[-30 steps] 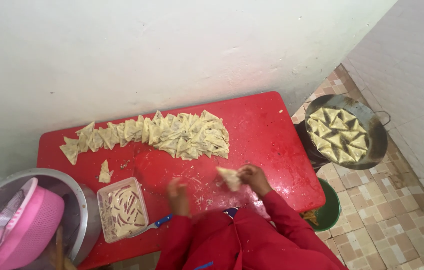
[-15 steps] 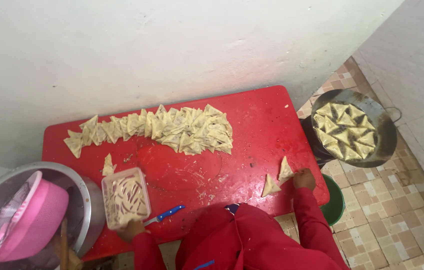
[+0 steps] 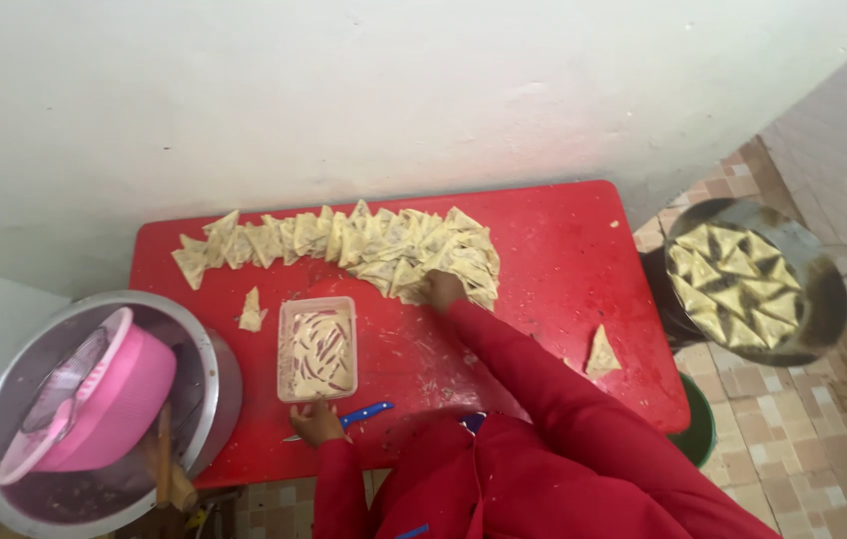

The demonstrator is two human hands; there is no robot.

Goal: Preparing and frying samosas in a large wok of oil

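Hands work apart on the red table (image 3: 563,240). The right hand (image 3: 443,289) reaches forward to the near end of the long row of folded pastry triangles (image 3: 363,245) that lies along the far edge by the wall; its fingers rest on the last pieces, but I cannot tell if they pinch one or only touch. The left hand (image 3: 318,421) stays at the near edge, just below the clear plastic tub (image 3: 316,347) of filling, beside a blue-handled utensil (image 3: 358,414); its fingers look curled, and if they hold something is not visible. The tub stands close to the body, probably so that the filling is easy to reach. One triangle (image 3: 601,351) lies alone near the right edge, and another small piece (image 3: 252,311) left of the tub. A dark pan (image 3: 753,279) with triangles stands on the floor to the right, a metal basin (image 3: 104,399) with a pink colander (image 3: 94,389) to the left.
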